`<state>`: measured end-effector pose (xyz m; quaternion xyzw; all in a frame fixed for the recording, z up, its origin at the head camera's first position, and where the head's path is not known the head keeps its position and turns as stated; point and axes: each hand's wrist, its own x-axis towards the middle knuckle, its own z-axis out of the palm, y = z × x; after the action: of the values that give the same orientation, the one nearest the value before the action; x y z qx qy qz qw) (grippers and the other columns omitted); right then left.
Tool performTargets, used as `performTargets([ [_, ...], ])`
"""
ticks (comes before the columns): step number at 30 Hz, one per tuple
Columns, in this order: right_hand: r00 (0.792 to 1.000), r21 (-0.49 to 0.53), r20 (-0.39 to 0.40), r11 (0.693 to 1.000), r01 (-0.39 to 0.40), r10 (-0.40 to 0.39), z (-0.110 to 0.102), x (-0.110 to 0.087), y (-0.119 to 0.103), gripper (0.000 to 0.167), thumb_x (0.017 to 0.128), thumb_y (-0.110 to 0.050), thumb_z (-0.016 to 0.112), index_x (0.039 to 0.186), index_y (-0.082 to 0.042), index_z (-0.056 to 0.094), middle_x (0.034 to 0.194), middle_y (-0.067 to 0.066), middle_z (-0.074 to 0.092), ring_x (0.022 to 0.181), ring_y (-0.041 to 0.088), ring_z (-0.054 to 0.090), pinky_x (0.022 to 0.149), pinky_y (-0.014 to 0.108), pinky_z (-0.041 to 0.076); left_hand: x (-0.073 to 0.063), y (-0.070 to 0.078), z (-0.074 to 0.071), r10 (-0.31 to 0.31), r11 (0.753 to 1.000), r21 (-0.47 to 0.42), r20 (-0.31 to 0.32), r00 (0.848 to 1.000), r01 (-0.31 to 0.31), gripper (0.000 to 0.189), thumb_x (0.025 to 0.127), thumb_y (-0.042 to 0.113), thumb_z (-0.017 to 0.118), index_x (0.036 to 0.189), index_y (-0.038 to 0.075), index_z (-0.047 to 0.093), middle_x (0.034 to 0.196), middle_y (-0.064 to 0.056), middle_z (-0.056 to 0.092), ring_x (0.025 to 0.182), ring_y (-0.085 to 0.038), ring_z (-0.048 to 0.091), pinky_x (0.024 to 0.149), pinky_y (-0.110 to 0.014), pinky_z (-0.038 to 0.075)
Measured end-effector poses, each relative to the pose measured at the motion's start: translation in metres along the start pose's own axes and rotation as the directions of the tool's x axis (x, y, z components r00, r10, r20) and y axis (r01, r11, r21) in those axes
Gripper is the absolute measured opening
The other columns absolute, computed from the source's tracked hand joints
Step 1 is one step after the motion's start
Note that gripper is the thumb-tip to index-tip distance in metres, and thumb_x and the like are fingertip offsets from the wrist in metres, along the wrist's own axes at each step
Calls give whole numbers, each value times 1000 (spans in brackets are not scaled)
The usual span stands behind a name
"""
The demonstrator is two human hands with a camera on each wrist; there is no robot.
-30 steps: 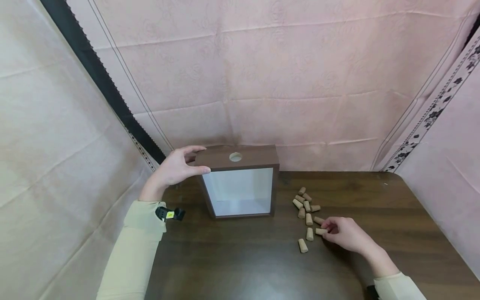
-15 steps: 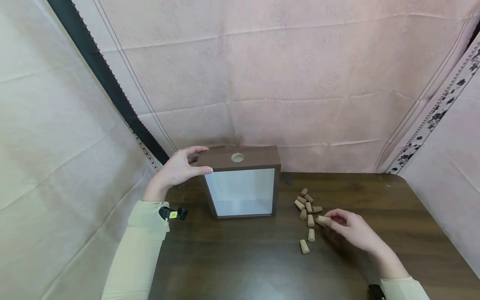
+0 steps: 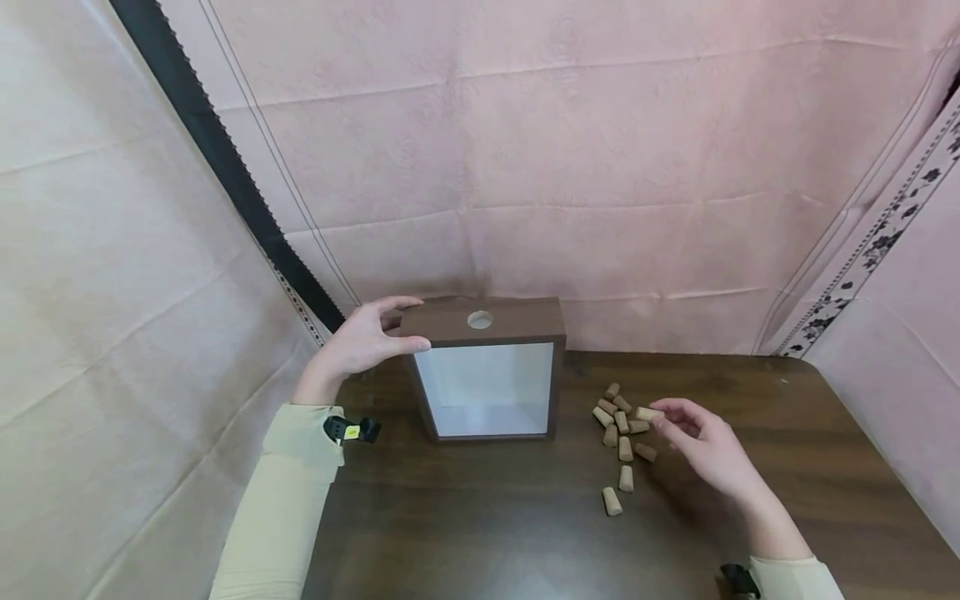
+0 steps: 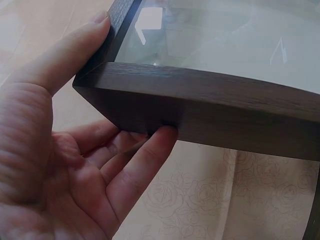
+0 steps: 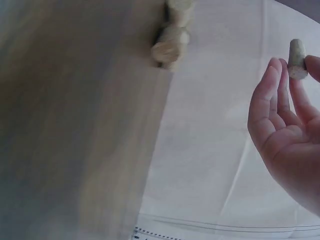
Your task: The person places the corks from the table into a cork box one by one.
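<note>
A brown box frame (image 3: 558, 392) with a clear front and a round hole (image 3: 480, 320) in its top stands upright on the table. My left hand (image 3: 363, 337) grips its upper left corner, thumb at the front edge and fingers at the back and side; the left wrist view shows the thumb on the frame (image 4: 210, 102). My right hand (image 3: 705, 446) pinches a cork (image 3: 648, 414) between thumb and finger, raised off the table in the right wrist view, where the cork (image 5: 297, 59) points up. Several loose corks (image 3: 626, 450) lie just left of the right hand.
The dark wooden table (image 3: 465, 517) runs back to a pale cloth wall (image 3: 600, 167). Another cloth wall (image 3: 135, 275) rises on the left, and one with a floral border stands on the right. One cork (image 3: 612, 502) lies nearest the front.
My right hand has picked up a cork and lifted it away from the table, moving it farther back. The left hand keeps its hold on the box frame.
</note>
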<state>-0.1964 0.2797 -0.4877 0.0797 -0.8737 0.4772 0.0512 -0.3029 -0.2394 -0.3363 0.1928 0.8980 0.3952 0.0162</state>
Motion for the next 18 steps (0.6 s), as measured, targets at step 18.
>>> performTargets([
  [18, 978, 243, -207, 966, 91, -40, 2, 35, -77, 40, 109, -28, 66, 142, -4, 64, 122, 0, 68, 105, 5, 68, 82, 20, 58, 2, 4, -3, -21, 999, 31, 20, 1000, 21, 88, 83, 60, 88, 155, 23, 55, 166, -11, 44, 150, -42, 44, 113, -65, 43],
])
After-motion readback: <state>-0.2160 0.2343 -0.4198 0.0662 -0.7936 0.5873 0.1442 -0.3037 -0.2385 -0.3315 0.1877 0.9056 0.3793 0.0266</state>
